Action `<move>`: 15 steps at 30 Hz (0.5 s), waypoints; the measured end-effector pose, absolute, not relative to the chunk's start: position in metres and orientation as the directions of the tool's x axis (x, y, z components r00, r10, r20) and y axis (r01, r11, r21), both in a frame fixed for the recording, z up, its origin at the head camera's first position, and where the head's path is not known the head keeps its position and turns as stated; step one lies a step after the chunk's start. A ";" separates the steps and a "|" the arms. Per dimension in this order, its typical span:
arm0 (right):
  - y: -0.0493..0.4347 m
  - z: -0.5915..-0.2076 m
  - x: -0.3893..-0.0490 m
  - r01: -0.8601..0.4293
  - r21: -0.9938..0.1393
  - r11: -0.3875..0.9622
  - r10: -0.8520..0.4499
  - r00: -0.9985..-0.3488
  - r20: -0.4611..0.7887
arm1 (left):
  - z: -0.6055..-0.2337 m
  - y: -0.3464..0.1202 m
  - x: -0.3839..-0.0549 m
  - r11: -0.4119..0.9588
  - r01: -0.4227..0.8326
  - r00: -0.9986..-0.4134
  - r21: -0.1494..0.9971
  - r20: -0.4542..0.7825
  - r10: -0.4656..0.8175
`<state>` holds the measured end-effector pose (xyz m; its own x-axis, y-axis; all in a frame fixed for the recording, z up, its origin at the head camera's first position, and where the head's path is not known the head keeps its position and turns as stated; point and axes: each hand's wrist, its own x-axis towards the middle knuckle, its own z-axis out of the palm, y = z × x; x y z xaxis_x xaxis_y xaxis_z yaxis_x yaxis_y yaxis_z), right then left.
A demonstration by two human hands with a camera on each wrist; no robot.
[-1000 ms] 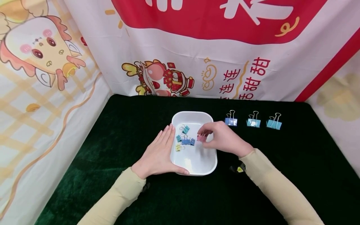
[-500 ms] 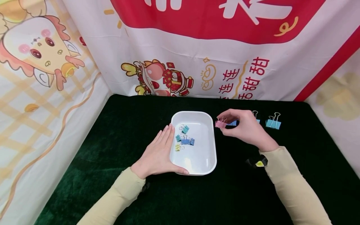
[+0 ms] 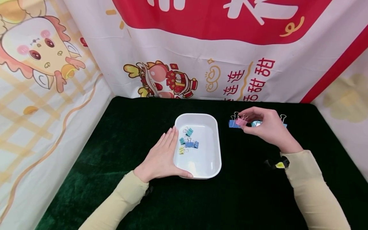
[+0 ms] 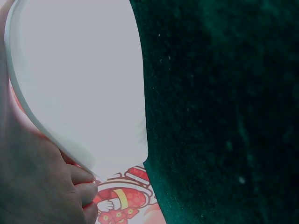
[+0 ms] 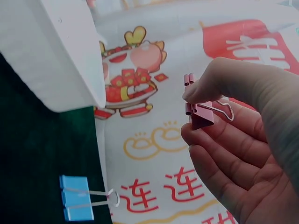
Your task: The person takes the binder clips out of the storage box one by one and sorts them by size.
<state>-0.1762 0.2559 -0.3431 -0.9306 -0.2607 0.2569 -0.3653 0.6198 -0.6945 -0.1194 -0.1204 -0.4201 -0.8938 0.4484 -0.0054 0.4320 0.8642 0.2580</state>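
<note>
My right hand (image 3: 267, 127) pinches a pink binder clip (image 3: 241, 122) between thumb and fingers, right of the tray and in front of a blue binder clip (image 3: 233, 124). In the right wrist view the pink clip (image 5: 202, 114) is held clear of the cloth, one wire handle sticking out. My left hand (image 3: 161, 156) lies with straight fingers along the left side of a white tray (image 3: 212, 172), thumb at its near rim. Inside the tray are several small clips: teal, blue and a yellow one (image 3: 181, 150). The left wrist view shows this hand (image 4: 42, 172) against the tray wall (image 4: 84, 93).
Right of the blue clip stand two larger light-blue binder clips, one (image 3: 256, 123) partly behind my right hand and the other (image 3: 284, 121) mostly hidden by it. Dark green cloth (image 3: 129, 127) covers the table. A printed white curtain (image 3: 172, 48) hangs at the back edge.
The right hand has lifted the pink clip out of the tray and carried it right to the row of larger clips. The left hand stays at the tray.
</note>
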 end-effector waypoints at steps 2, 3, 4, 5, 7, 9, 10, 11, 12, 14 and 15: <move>0.260 -0.344 -0.176 -0.343 -0.698 0.629 -0.249 -0.939 0.237 | -0.420 -0.120 -0.119 0.863 0.432 -0.893 0.260 -0.006 0.449; 0.262 -0.344 -0.177 -0.331 -0.702 0.631 -0.241 -0.943 0.227 | -0.420 -0.121 -0.119 0.864 0.432 -0.893 0.260 -0.008 0.449; 0.264 -0.345 -0.177 -0.321 -0.701 0.636 -0.237 -0.947 0.218 | -0.420 -0.121 -0.119 0.864 0.431 -0.893 0.261 -0.010 0.449; 0.266 -0.345 -0.177 -0.311 -0.700 0.642 -0.233 -0.950 0.209 | -0.420 -0.121 -0.119 0.864 0.431 -0.893 0.260 -0.010 0.449; 0.270 -0.347 -0.178 -0.292 -0.695 0.657 -0.226 -0.956 0.188 | -0.420 -0.121 -0.119 0.864 0.431 -0.894 0.259 -0.011 0.449; 0.273 -0.350 -0.179 -0.277 -0.695 0.664 -0.221 -0.960 0.171 | -0.420 -0.121 -0.119 0.864 0.431 -0.893 0.261 -0.009 0.449; 0.274 -0.352 -0.180 -0.268 -0.694 0.668 -0.218 -0.962 0.162 | -0.420 -0.121 -0.120 0.861 0.432 -0.893 0.267 -0.007 0.450; 0.275 -0.355 -0.181 -0.261 -0.695 0.670 -0.216 -0.964 0.154 | -0.420 -0.121 -0.120 0.861 0.432 -0.893 0.269 -0.007 0.450; 0.276 -0.358 -0.182 -0.254 -0.694 0.673 -0.215 -0.966 0.145 | -0.420 -0.121 -0.120 0.860 0.432 -0.893 0.270 -0.007 0.451; 0.278 -0.367 -0.185 -0.251 -0.695 0.673 -0.222 -0.966 0.134 | -0.420 -0.121 -0.120 0.861 0.432 -0.893 0.268 -0.010 0.450; 0.279 -0.373 -0.186 -0.250 -0.697 0.673 -0.228 -0.966 0.126 | -0.420 -0.121 -0.120 0.862 0.431 -0.893 0.267 -0.012 0.450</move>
<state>-0.1860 0.2786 -0.3727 -0.9655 -0.2275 0.1263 -0.2496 0.6725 -0.6967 -0.1196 -0.1209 -0.4204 -0.8930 0.4499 -0.0120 0.4307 0.8620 0.2672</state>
